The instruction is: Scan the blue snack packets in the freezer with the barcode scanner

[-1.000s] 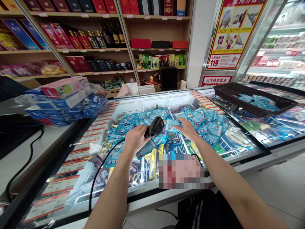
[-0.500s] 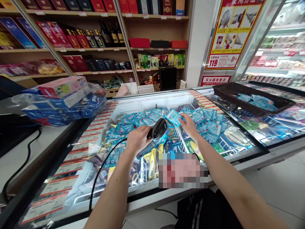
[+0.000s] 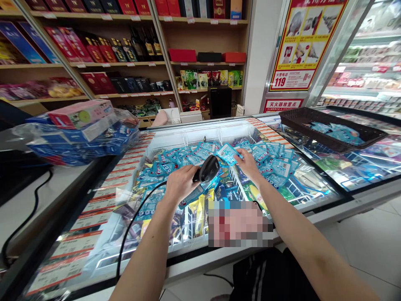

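From here I count two hands: the left hand [image 3: 180,184] wrapped around one corded barcode scanner [image 3: 207,169], the right hand [image 3: 249,164] pinching one blue sachet [image 3: 227,154]. I see one chest freezer [image 3: 200,124] and one dark woven tray [image 3: 300,119] beside the hands. The other blue sachets [image 3: 266,165] are too many for me to count. On the shelf [image 3: 206,63] behind, I count two red gift boxes [image 3: 182,55] and one black box [image 3: 209,57].
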A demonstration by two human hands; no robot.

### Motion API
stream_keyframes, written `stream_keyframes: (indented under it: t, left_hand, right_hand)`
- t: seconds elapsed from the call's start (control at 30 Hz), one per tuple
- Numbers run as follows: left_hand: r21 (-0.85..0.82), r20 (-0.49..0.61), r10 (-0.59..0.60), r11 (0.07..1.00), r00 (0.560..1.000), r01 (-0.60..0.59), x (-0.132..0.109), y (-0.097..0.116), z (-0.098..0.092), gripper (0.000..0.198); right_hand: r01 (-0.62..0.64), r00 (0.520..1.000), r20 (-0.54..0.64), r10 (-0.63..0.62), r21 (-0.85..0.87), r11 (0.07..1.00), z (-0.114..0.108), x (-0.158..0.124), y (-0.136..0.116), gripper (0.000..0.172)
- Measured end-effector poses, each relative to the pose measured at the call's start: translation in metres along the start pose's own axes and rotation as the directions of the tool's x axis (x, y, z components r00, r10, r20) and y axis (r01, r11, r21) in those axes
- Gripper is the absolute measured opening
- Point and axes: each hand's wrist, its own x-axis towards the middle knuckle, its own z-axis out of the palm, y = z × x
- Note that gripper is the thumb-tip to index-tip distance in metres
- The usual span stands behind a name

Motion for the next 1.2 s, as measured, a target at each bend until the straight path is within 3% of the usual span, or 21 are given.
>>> stream_keyframes:
  t: [1.2]
  left_hand:
    - [0.009, 0.016, 0.0, 1.0, 1.0, 0.0, -0.0003, 0.0004, 0.0004, 0.029]
  right_hand:
    - [-0.004, 1.0, 0.009, 0.003, 0.048, 0.999, 0.0005, 0.0012, 0.0011, 0.025]
